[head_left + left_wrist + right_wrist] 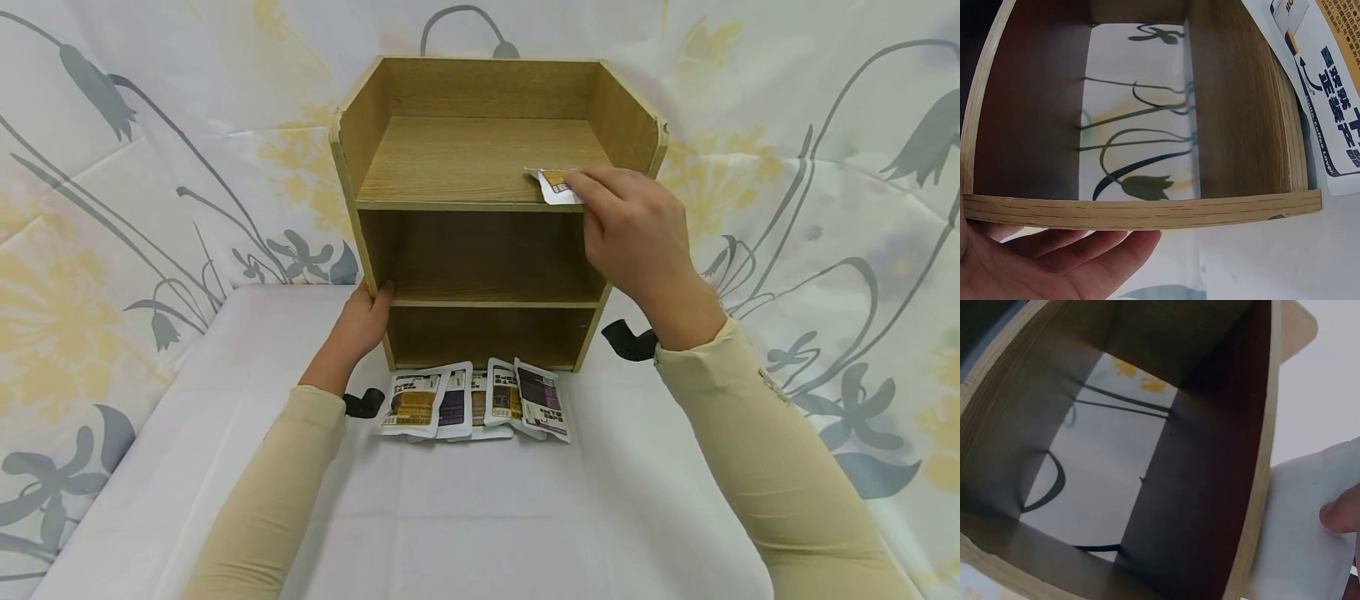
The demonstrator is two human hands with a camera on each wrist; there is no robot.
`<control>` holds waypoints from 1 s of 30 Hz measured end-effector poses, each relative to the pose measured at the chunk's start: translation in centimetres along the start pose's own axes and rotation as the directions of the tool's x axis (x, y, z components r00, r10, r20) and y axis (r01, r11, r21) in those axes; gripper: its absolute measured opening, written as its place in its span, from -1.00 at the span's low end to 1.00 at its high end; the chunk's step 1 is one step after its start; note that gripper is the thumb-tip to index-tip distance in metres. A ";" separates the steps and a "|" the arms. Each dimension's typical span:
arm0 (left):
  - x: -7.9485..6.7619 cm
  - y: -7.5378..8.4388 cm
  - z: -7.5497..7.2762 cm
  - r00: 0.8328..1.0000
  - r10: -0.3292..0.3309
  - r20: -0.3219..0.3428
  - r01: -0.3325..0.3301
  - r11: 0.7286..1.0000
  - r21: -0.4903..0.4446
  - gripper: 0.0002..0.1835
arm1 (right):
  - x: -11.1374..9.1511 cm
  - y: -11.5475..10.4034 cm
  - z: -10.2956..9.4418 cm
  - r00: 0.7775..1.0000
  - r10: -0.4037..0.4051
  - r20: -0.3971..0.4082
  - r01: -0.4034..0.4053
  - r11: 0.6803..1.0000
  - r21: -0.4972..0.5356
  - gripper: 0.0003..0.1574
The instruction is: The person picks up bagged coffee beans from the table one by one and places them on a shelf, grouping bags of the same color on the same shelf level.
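Observation:
A small wooden shelf unit (487, 302) with an open top tier and two compartments below stands in front of me. My left hand (358, 329) holds its left side panel, thumb at the front edge; in the left wrist view the fingers (1107, 262) lie along the panel's outer face. My right hand (637, 229) pinches a white pouch (557, 187) with a yellow-brown label at the top tier's front edge, toward the right. The right wrist view shows this pouch's plain white side (1310, 506) under the thumb. The fingers hide part of the pouch.
Several flat white pouches (412, 406) with brown or purple labels lie overlapping on the white-covered table (487, 533), at the foot of the shelf. Behind the shelf hangs a flower-patterned cloth (750, 100). Black wrist mounts (630, 340) stick out inward from both wrists.

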State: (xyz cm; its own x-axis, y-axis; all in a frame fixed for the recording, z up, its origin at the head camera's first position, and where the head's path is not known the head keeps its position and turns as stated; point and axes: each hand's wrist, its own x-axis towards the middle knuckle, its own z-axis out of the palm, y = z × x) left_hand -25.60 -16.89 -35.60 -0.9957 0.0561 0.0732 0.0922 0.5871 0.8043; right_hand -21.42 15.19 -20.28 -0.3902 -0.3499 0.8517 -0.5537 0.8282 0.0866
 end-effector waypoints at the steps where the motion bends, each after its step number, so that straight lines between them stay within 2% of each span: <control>1: 0.0 0.0 0.0 1.000 -0.001 0.000 0.001 1.000 -0.001 -0.30 | 0.1 0.0 0.2 1.000 0.007 0.010 -0.007 1.000 0.002 -0.56; 8: 0.0 -0.2 -0.1 1.000 -0.006 0.010 0.006 1.000 -0.012 -0.29 | 0.7 0.2 1.1 0.996 0.002 0.094 0.002 0.999 -0.042 -0.54; 18: 0.1 -0.2 0.0 1.000 -0.007 0.009 0.007 1.000 -0.004 -0.30 | 1.4 0.7 2.1 0.977 0.052 0.209 -0.041 0.997 -0.058 -0.52; 26: 0.2 -0.3 0.0 1.000 -0.008 0.002 0.008 1.000 0.007 -0.30 | 2.3 1.3 2.6 0.947 0.076 0.312 -0.057 0.996 -0.070 -0.50; 30: 0.3 -0.3 0.0 1.000 -0.012 0.001 0.012 1.000 0.003 -0.30 | 2.9 1.3 2.7 0.918 0.110 0.382 -0.091 0.994 -0.068 -0.49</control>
State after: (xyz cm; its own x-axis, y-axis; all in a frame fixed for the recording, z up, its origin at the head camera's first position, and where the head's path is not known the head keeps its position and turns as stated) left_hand -25.89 -17.09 -35.82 -0.9968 0.0502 0.0627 0.0803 0.5904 0.8031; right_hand -25.24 14.06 -19.07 -0.6997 -0.3971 0.5939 -0.4647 0.8844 0.0438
